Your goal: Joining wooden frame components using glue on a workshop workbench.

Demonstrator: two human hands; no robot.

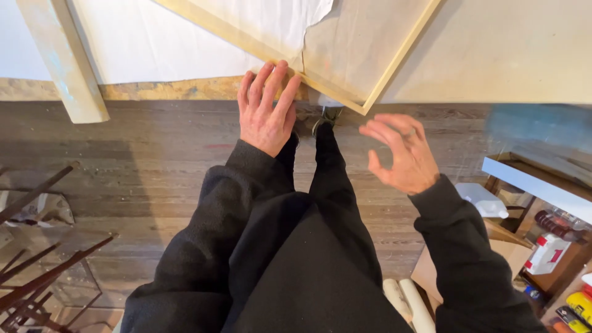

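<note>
Two bare hands are out in front of the person in black sleeves. Left hand lies flat, fingers spread, pressing on the lower rail of a pale wooden stretcher frame that leans against the wall, its corner down at the dark plank floor. Torn white paper covers part of the frame. Right hand hovers apart from the frame, fingers loosely curled, grip empty. Cluttered shelves stand at right.
</note>
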